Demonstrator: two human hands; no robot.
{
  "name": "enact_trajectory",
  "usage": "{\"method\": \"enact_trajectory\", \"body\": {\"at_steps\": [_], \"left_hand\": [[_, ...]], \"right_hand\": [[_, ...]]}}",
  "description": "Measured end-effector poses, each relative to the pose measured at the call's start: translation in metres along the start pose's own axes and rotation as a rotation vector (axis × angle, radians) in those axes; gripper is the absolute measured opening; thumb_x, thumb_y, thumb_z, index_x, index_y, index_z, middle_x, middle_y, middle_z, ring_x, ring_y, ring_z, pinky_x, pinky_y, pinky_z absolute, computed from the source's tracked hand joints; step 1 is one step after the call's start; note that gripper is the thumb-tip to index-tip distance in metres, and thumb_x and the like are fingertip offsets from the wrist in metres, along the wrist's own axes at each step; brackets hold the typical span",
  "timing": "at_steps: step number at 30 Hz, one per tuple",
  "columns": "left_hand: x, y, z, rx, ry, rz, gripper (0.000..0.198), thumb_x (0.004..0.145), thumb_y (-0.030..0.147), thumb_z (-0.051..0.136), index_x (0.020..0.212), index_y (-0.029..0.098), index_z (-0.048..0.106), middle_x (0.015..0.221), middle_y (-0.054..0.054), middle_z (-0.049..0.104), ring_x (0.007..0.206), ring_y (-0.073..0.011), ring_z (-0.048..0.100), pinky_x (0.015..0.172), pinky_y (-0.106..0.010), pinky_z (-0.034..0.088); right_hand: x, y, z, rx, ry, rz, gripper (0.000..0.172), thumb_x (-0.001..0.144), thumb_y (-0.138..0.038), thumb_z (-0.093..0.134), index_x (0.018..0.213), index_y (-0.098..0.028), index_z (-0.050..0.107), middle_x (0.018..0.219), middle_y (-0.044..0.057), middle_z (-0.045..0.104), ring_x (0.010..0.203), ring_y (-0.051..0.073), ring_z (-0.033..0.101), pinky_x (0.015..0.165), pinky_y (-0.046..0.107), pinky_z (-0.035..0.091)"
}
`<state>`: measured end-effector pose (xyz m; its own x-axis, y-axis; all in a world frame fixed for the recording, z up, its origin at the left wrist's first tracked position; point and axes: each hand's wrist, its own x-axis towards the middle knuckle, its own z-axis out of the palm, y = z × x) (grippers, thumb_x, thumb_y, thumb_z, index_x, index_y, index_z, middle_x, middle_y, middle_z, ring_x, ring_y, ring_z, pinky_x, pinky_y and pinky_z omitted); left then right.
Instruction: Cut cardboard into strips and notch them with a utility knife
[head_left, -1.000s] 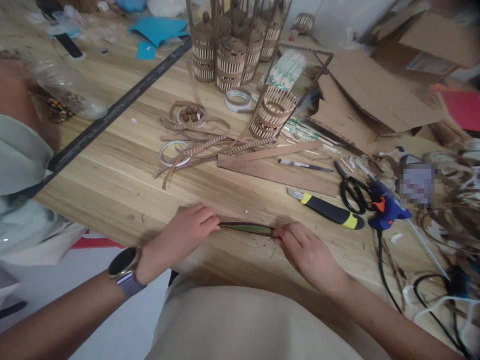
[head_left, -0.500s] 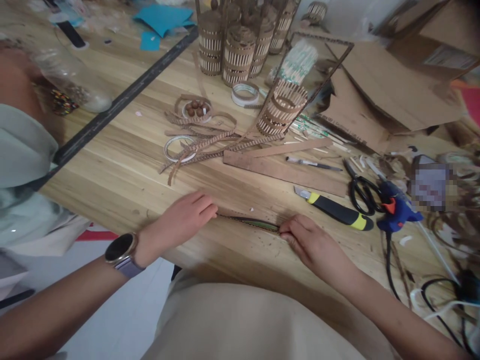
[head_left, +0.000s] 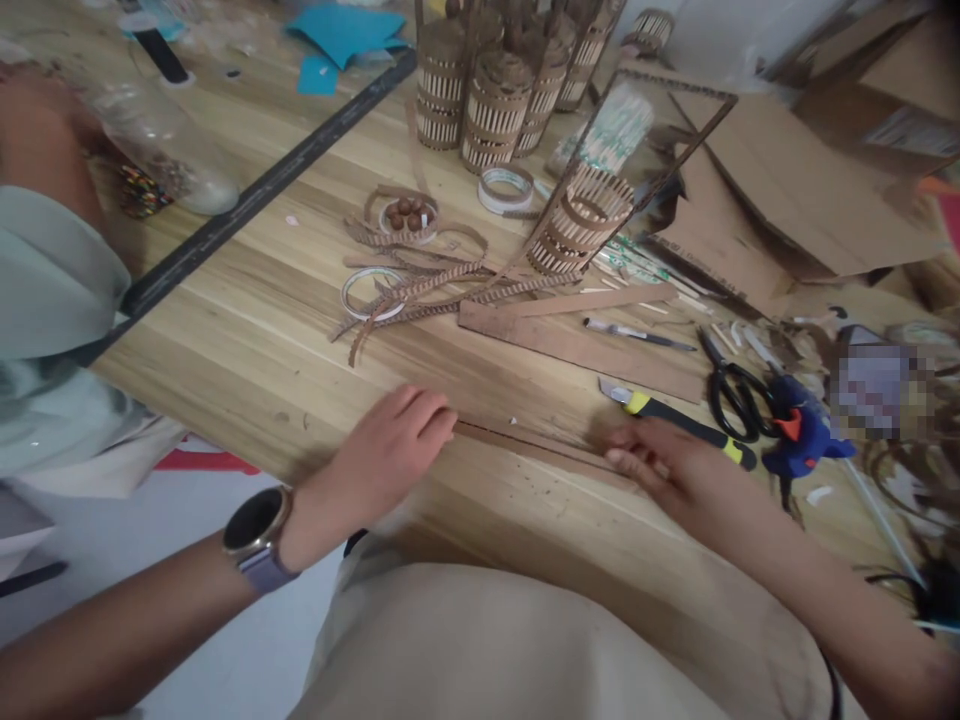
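Observation:
A narrow brown cardboard strip (head_left: 532, 444) lies on the wooden table near its front edge. My left hand (head_left: 397, 440) rests on the strip's left end, its fingers together and bent over it. At the right end, the closed fingers of my right hand (head_left: 649, 455) pinch the strip. Just beyond my right hand is a black and yellow utility knife (head_left: 679, 418), partly covered by that hand. Two wider cardboard pieces (head_left: 570, 345) and a pen (head_left: 637, 334) lie farther back.
Scissors (head_left: 731, 385) and a blue glue gun (head_left: 802, 425) lie right. Stick-and-cardboard lanterns (head_left: 495, 105) stand at the back, near a tape roll (head_left: 506, 188) and corrugated strips (head_left: 435, 285). Another person's arm (head_left: 45, 150) reaches a plastic bottle (head_left: 176, 160) at left.
My right hand has moved right along the strip and now partly covers the knife. The strip looks flatter, without the greenish gap seen before. The whole view has shifted slightly.

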<state>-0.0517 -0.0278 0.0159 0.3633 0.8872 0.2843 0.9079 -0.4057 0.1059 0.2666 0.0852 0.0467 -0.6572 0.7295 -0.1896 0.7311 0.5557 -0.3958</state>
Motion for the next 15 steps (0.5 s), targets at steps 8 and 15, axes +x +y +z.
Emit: {"method": "enact_trajectory", "body": {"at_steps": [8, 15], "left_hand": [[-0.030, 0.022, 0.022, 0.011, 0.057, -0.049, 0.032, 0.098, 0.006, 0.041, 0.128, 0.005, 0.054, 0.121, -0.019, 0.063, 0.118, -0.0305, 0.055, 0.093, -0.047, 0.055], [-0.012, 0.028, 0.019, -0.029, 0.042, 0.065, 0.031, 0.097, 0.004, 0.039, 0.123, 0.000, 0.056, 0.116, -0.019, 0.063, 0.114, -0.0290, 0.057, 0.098, -0.043, 0.054]], "right_hand": [[0.005, 0.052, -0.003, -0.420, 0.156, -0.078, 0.051, 0.099, -0.047, 0.031, 0.130, -0.013, 0.054, 0.110, 0.019, 0.064, 0.100, 0.034, 0.065, 0.085, 0.049, 0.054], [0.010, 0.009, -0.013, -0.529, 0.165, -0.115, 0.047, 0.100, -0.035, 0.025, 0.131, -0.013, 0.054, 0.111, 0.019, 0.064, 0.091, 0.028, 0.069, 0.059, 0.035, 0.054]]}}
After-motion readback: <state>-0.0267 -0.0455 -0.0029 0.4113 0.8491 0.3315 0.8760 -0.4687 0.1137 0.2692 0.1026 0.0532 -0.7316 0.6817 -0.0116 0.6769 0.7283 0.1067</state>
